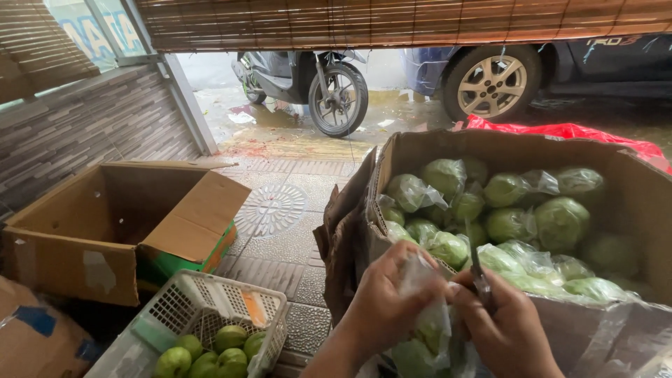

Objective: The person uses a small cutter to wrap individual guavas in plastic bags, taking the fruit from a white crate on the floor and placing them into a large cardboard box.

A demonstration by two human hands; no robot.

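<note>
Thin, slippery plastic wraps the firm green guava (428,329) low before the box (630,182); left hand (385,297) pinches the bag's top, a fair hold, while right hand (507,325) grips scissors (478,273).

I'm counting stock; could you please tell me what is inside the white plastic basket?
The white basket holds several bare green guavas. Its near end is cut off by the picture's edge.

Left hand (385,297) grips a plastic-wrapped guava (428,329); right hand (505,325) holds a blade (477,269) beside it, before a box (630,189) of wrapped guavas.
</note>
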